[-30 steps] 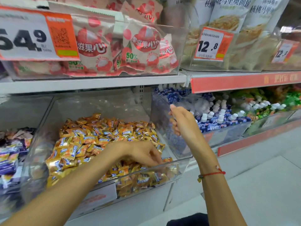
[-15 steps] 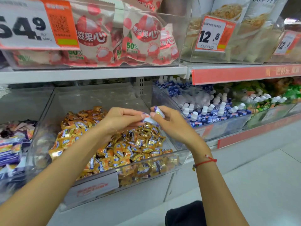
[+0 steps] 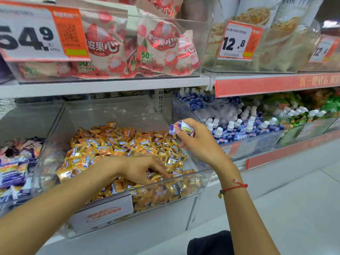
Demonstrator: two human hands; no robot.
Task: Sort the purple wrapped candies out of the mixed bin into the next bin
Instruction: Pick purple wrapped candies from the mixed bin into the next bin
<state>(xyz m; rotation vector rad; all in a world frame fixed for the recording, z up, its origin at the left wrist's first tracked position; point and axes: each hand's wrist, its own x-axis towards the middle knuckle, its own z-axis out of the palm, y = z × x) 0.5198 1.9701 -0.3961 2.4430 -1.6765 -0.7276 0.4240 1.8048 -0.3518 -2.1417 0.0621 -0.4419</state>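
Your right hand [image 3: 199, 142] pinches a purple candy [image 3: 181, 128] above the mixed bin's [image 3: 206, 178] right edge. Your left hand [image 3: 145, 169] digs its curled fingers into the orange candies [image 3: 117, 144]; whether it grips one, you cannot tell.

A white shelf [image 3: 103, 87] carries a clear bin of red-and-white snack bags [image 3: 158, 45] behind a large price tag [image 3: 42, 34] reading 54.9. To the right, pale bags [image 3: 287, 34] stand behind a smaller tag [image 3: 239, 41] reading 12.8, above a red strip [image 3: 276, 84] along the shelf edge. On the lower level at right, a clear bin holds small blue bottles with white caps [image 3: 239, 126], with green-labelled bottles [image 3: 301, 115] beside it, and a pale floor [image 3: 294, 208] lies below.
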